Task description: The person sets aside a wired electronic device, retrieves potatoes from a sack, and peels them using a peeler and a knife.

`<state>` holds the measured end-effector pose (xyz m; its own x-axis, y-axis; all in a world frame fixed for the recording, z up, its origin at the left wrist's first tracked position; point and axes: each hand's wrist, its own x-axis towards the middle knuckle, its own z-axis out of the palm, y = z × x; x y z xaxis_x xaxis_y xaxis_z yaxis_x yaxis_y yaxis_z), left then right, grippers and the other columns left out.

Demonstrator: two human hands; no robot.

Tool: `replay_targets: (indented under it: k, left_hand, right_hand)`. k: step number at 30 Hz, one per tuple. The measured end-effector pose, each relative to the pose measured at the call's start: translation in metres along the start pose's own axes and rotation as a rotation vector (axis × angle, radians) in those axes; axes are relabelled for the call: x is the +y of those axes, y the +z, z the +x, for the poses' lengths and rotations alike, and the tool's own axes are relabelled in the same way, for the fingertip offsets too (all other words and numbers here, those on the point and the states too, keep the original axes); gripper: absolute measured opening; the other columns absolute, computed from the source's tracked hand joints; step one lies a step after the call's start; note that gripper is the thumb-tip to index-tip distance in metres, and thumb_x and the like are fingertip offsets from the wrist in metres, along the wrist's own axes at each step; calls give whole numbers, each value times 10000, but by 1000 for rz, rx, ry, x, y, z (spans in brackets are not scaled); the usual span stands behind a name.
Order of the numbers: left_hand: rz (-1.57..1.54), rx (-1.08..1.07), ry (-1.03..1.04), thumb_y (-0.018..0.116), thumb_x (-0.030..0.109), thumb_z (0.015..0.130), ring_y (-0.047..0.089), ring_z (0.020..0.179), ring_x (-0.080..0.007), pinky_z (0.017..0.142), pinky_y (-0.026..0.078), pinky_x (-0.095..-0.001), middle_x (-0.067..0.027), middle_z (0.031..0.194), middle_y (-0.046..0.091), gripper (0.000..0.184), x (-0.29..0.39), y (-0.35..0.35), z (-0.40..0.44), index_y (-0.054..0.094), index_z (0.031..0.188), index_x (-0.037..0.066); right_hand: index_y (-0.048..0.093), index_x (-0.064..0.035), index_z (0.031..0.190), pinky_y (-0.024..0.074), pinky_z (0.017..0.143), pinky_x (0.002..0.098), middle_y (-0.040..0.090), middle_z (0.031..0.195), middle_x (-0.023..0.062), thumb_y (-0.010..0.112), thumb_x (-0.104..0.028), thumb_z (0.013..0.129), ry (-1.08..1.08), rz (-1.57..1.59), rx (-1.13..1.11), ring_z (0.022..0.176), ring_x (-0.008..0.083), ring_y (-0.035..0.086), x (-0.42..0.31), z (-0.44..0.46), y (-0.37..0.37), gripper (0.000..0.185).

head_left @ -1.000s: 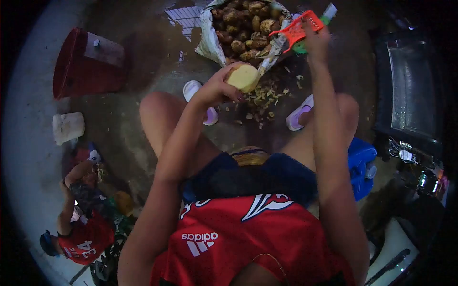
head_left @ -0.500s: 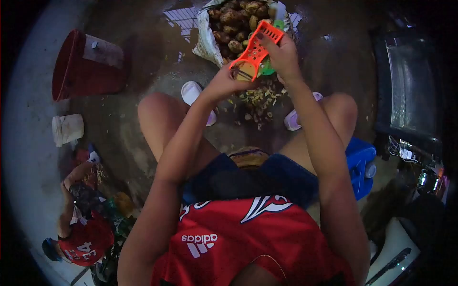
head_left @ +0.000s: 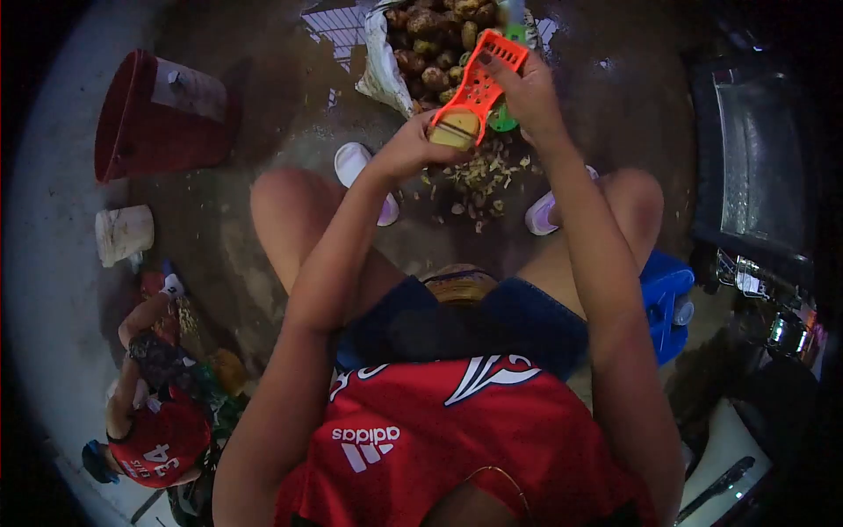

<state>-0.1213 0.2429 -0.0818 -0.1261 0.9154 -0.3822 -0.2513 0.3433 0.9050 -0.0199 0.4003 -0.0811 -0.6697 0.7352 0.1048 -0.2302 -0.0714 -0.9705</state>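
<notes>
My right hand is closed around the handle of an orange vegetable peeler. The wide blade end of the peeler lies over a pale, peeled potato. My left hand grips that potato from below and from the left, with most of its fingers hidden. Just beyond both hands stands a white sack full of brown, unpeeled potatoes. A green object shows partly behind the peeler; I cannot make out what it is. Peelings are scattered on the wet floor under my hands.
To the left stand a large red bucket and a smaller white bucket. A person in a red shirt sits at the lower left. On the right are a blue jug and a dark, glossy bin-like object.
The peeler and potato have shifted slightly, and more of the pale potato shows at the blade. Both hands keep their holds.
</notes>
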Motion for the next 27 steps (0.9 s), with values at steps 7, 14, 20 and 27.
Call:
replay_targets:
  k: [7,14,20,27]
  left_hand:
    - [-34,-31,26,687,90,620,555,683,-82,622,449,-214,3,796,590,389,10,5,-1,544,978,39]
    - [76,-68,-10,697,116,585,515,610,-58,509,395,-204,22,757,573,386,12,-4,6,546,934,53]
    - [-116,-85,-8,692,65,601,542,647,-77,547,421,-203,-9,795,578,457,14,0,-18,520,1023,27]
    - [-155,6,9,695,98,676,549,800,-118,636,467,-239,-42,987,532,653,3,-4,-7,342,1225,62]
  right_hand:
    - [546,-15,927,467,619,230,615,780,48,655,-272,776,-95,-84,-24,707,85,583,1,2,3,317]
    - [557,-14,905,467,609,234,612,750,43,653,-285,776,-109,-160,95,681,83,582,9,12,-8,315]
    - [556,-2,964,453,627,248,611,805,37,618,-196,803,-160,-121,391,709,91,569,1,40,-58,260]
    - [545,-39,1005,479,697,281,602,909,52,577,-153,821,177,159,340,790,142,593,7,25,-29,219]
